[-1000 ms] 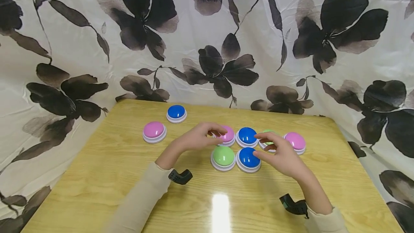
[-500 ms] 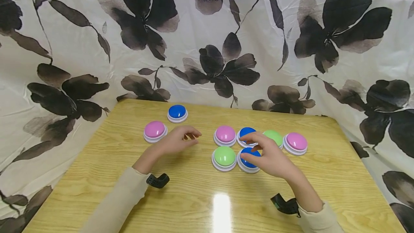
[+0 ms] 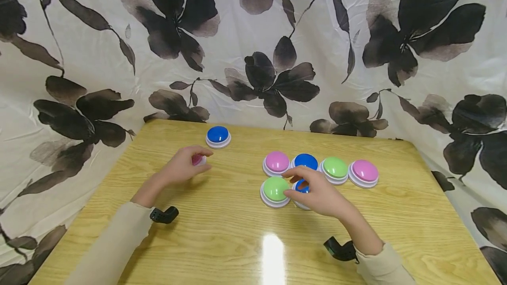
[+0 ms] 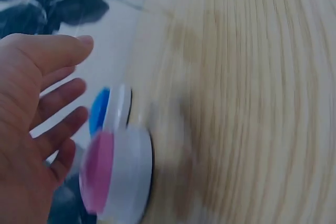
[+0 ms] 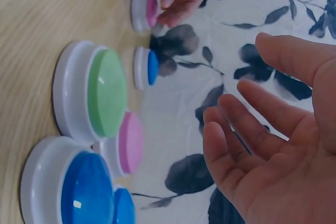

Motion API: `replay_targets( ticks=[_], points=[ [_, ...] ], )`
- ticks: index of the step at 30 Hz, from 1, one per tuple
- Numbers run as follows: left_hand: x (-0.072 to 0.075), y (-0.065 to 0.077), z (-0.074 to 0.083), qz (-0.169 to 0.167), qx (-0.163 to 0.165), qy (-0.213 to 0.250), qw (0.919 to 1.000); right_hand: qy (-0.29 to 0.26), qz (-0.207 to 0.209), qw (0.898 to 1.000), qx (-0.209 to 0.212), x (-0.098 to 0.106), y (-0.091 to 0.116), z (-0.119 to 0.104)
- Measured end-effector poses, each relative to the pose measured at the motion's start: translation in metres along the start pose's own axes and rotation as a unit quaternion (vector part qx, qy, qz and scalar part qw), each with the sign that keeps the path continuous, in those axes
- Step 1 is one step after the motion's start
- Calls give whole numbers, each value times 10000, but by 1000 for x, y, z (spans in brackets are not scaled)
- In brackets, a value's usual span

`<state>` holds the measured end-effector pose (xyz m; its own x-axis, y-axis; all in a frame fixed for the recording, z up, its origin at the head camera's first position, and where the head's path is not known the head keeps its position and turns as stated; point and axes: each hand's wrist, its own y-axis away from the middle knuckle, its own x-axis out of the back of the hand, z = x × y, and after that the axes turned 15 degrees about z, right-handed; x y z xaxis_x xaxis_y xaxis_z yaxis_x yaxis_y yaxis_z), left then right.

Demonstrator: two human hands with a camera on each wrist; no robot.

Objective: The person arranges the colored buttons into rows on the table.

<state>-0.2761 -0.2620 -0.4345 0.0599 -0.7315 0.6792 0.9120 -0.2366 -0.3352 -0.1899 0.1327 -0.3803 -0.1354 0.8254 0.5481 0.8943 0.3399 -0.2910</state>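
In the head view my left hand [image 3: 178, 167] hovers over the left pink push button [image 3: 199, 160], mostly covering it. The left wrist view shows that pink button [image 4: 97, 174] on its white base, apart from my loosely bent fingers. A blue push button [image 3: 218, 134] stands just behind it. My right hand [image 3: 322, 195] hangs above the front blue button [image 3: 303, 185] and partly hides it, its fingertips near the front green button [image 3: 276, 188]. Judging by the right wrist view, its relaxed fingers hold nothing and stay clear of the green button [image 5: 107, 93].
Behind the front pair runs a row of buttons: pink [image 3: 277, 162], blue [image 3: 306, 161], green [image 3: 335, 167] and pink [image 3: 365, 170], set close together. They stand on a wooden table [image 3: 222, 236]. A floral cloth [image 3: 222, 78] hangs behind its far edge.
My left hand has moved left, from the middle pink button to the left pink one. My right hand has drifted left across the blue buttons toward the front green one. The buttons stay put.
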Motion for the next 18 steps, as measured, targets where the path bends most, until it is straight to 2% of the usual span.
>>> replay_targets(
  ticks=[8, 13, 18],
  points=[
    [28, 3, -27, 565, 81, -388, 9976, 18, 4, 9999, 105, -14, -12, 0],
    [32, 9, -44, 440, 483, -392, 9971, 195, 135, 9994, 266, -24, -21, 3],
    [28, 21, -64, 358, 722, -317, 9962, 353, 119, 9992, 158, -37, -25, 10]
  ],
)
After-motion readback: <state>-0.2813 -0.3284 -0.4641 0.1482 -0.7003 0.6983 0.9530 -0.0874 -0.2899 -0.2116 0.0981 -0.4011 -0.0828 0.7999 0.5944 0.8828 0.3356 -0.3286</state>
